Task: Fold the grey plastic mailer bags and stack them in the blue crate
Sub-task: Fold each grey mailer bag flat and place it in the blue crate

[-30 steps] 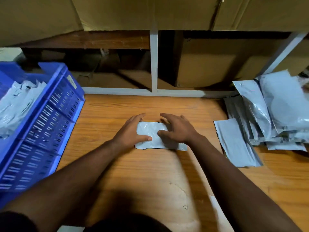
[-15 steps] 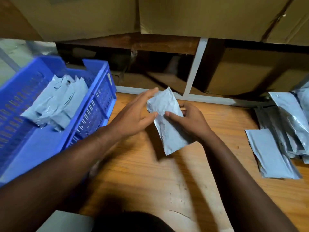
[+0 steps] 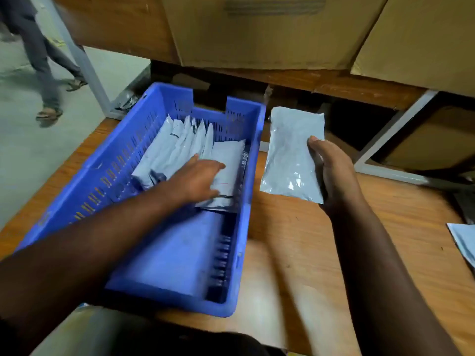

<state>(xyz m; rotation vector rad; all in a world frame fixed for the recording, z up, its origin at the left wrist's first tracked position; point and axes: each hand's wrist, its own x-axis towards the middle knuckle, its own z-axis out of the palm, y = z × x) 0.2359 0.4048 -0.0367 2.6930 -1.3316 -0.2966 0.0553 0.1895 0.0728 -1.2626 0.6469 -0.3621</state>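
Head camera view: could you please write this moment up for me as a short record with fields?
Right hand: holds a folded grey plastic mailer bag above the wooden table, beside the crate
Left hand: inside the blue slatted plastic crate, fingers straight on the row of folded grey bags
Crate: near half bare
Background: cardboard boxes; a person walking

dim indoor light is washing the scene; motion blur is softening the left forearm, wide-angle distortion is bending the edges.
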